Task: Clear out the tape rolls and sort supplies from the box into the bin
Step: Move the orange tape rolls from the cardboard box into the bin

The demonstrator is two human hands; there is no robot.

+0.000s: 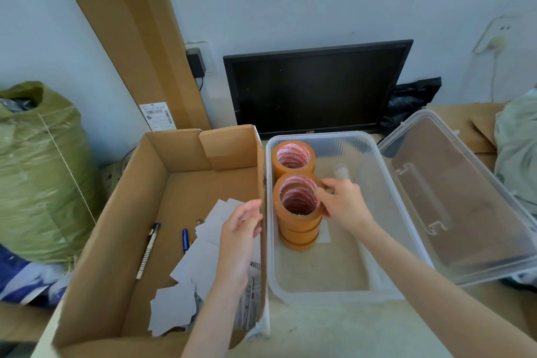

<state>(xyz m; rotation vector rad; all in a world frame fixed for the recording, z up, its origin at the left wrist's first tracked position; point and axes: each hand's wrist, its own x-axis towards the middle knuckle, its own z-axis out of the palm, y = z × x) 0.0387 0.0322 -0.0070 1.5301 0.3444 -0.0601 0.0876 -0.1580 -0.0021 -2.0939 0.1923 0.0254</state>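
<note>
— In the clear bin [348, 285]? 
— Two stacks of orange tape rolls [296, 212] along the left wall, cores upright; right hand [343, 203] pinching the near stack's top roll.
— And the box [139, 212]? 
— Pens [148, 250], grey cards [200, 259]; left hand [241, 235] above, fingers loosely spread.

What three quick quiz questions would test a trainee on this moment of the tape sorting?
1. True or false: the right hand grips the top of the near stack of orange tape rolls inside the clear plastic bin.
2. What is still in the brown cardboard box? A) tape rolls B) pens and grey paper cards C) a monitor
3. Fill in: the left hand holds ____.

Key: 1 true; 2 B; 3 nothing: it hangs open over the box.
</note>
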